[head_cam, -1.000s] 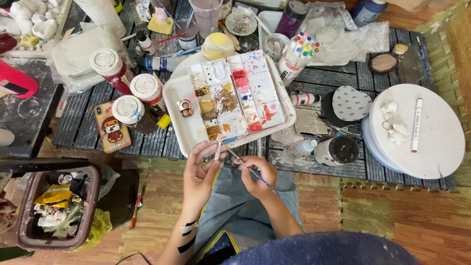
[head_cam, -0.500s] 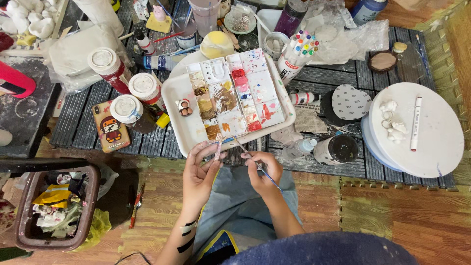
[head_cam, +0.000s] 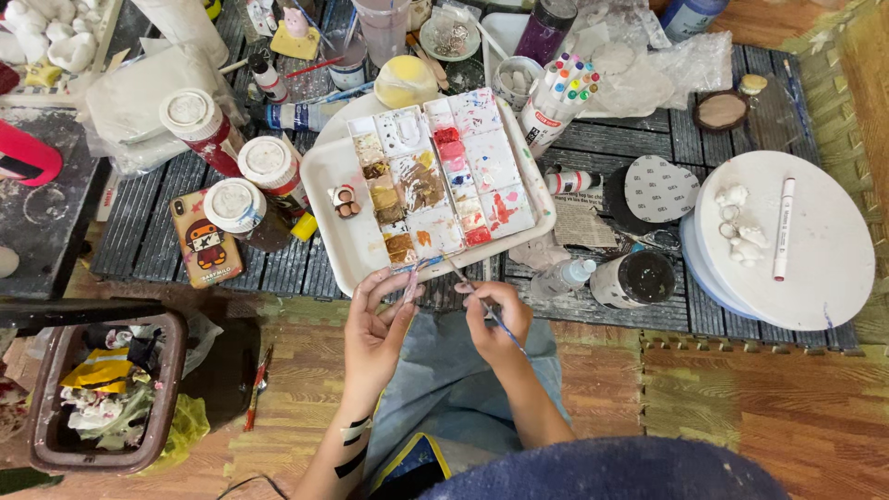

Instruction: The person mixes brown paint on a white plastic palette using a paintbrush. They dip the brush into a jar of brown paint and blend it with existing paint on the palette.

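Observation:
My left hand pinches a small flat piece between thumb and fingers, just below the near edge of a white tray. My right hand grips a thin paintbrush whose tip points up toward the piece. On the tray lies a paint palette with brown, red and yellow wells, and beside it a tiny painted figure. Both hands hover above my lap in blue jeans.
Three capped paint jars and a phone in a cartoon case lie left of the tray. A cup of markers stands behind it. A round white board with small white pieces and a marker is at right. A bin sits lower left.
My hands have stayed close together at the tray's near edge. The brush in my right hand has shifted slightly against the small piece.

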